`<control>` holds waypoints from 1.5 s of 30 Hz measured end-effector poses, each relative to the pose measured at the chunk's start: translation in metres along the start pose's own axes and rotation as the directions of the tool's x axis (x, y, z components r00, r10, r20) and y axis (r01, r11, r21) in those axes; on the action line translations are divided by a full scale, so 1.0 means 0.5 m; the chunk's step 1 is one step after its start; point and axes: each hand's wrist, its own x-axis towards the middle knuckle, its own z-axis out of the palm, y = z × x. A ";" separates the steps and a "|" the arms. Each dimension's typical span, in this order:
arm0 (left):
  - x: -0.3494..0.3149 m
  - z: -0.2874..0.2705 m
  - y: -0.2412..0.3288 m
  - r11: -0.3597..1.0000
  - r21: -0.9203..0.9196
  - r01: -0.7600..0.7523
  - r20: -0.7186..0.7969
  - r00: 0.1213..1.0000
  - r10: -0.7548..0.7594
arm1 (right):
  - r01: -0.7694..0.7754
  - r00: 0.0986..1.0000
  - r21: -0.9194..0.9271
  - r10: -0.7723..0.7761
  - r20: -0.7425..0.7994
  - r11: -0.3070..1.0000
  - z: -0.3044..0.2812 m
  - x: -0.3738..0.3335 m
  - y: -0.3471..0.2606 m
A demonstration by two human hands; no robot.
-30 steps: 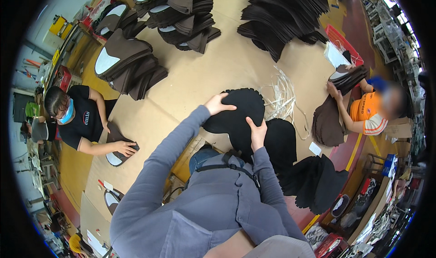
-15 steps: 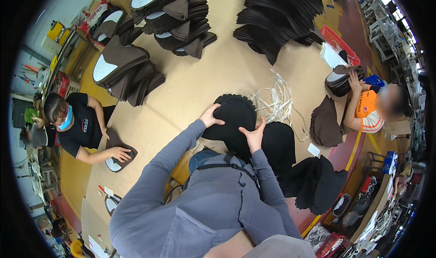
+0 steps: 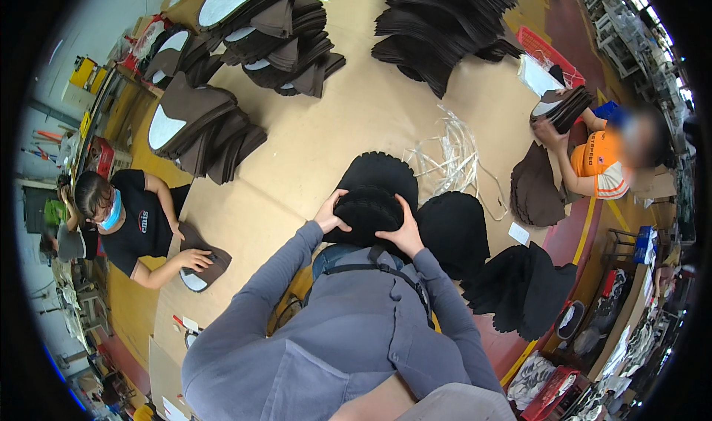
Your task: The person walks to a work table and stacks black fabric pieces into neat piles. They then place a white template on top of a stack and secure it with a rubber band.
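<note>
Holding a black scalloped stack (image 3: 371, 207) at the near edge of the table (image 3: 356, 117)

Grips it from both sides, with fingers of left hand (image 3: 328, 212) and right hand (image 3: 405, 232) holding its edges. Near at right: more black pieces (image 3: 452, 232), loose white strips (image 3: 454, 156).

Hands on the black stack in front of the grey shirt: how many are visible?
2. The left hand holds the left side of the black stack, and the right hand its right side. Parts of both may be hidden, but no other hand shows on it.
</note>
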 end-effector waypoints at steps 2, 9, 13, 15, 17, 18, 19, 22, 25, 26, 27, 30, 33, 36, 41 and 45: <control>-0.027 -0.001 0.023 0.996 -0.012 -0.092 -0.021 0.996 0.092 | 0.046 0.999 0.035 -0.045 -0.022 0.998 0.003 -0.022 -0.011; -0.017 -0.025 0.194 0.809 0.242 -0.535 0.119 0.844 0.523 | 0.377 0.905 -0.054 -0.380 -0.188 0.925 -0.061 0.001 -0.109; 0.064 -0.052 0.100 0.848 0.278 -0.452 0.208 0.890 0.406 | 0.366 0.930 -0.267 -0.363 0.059 0.892 -0.077 0.072 -0.035; 0.088 -0.051 0.079 0.848 0.248 -0.468 0.191 0.882 0.431 | 0.351 0.936 -0.182 -0.347 0.052 0.919 -0.092 0.091 -0.030; 0.089 -0.042 0.088 0.855 0.260 -0.448 0.209 0.891 0.403 | 0.330 0.944 -0.145 -0.326 0.051 0.933 -0.097 0.097 -0.020; 0.088 -0.036 0.090 0.886 0.180 -0.428 0.190 0.899 0.396 | 0.326 0.945 -0.151 -0.322 0.052 0.933 -0.097 0.101 -0.015; 0.091 -0.031 0.087 0.878 0.242 -0.412 0.158 0.910 0.384 | 0.329 0.944 -0.161 -0.324 0.055 0.931 -0.101 0.111 -0.016; 0.104 -0.022 0.065 0.868 0.333 -0.369 0.054 0.926 0.373 | 0.270 0.963 -0.207 -0.264 0.055 0.940 -0.082 0.097 -0.027; 0.118 -0.045 0.037 0.899 0.259 -0.354 -0.021 0.928 0.372 | 0.389 0.915 -0.314 -0.401 0.026 0.866 -0.047 0.086 -0.042; 0.113 -0.056 0.018 0.913 0.233 -0.335 -0.031 0.936 0.351 | 0.410 0.909 -0.304 -0.414 0.054 0.860 -0.040 0.084 -0.045; 0.105 -0.064 -0.001 0.927 0.206 -0.315 -0.042 0.943 0.330 | 0.432 0.901 -0.292 -0.427 0.085 0.853 -0.035 0.084 -0.050; 0.069 -0.016 -0.023 0.918 0.257 -0.302 -0.493 0.776 0.393 | 0.267 0.962 -0.336 -0.270 0.040 0.903 -0.029 0.081 -0.093; 0.044 0.082 -0.070 0.861 -0.421 -0.285 -0.849 0.459 -0.263 | 0.226 0.958 -0.214 -0.257 -0.129 0.950 0.002 0.081 -0.106; -0.020 0.086 -0.010 0.473 -0.810 0.347 0.086 0.868 -0.490 | 0.143 0.964 0.139 -0.106 -0.244 0.980 0.016 0.079 -0.086; -0.035 0.078 0.015 0.367 -0.922 -0.123 -0.055 0.980 0.191 | 0.236 0.970 0.448 -0.183 -0.159 0.862 -0.015 0.037 -0.159; -0.007 0.020 0.043 0.379 -0.891 -0.251 -0.147 0.948 0.284 | 0.533 0.846 0.196 -0.520 -0.118 0.823 -0.075 0.059 -0.097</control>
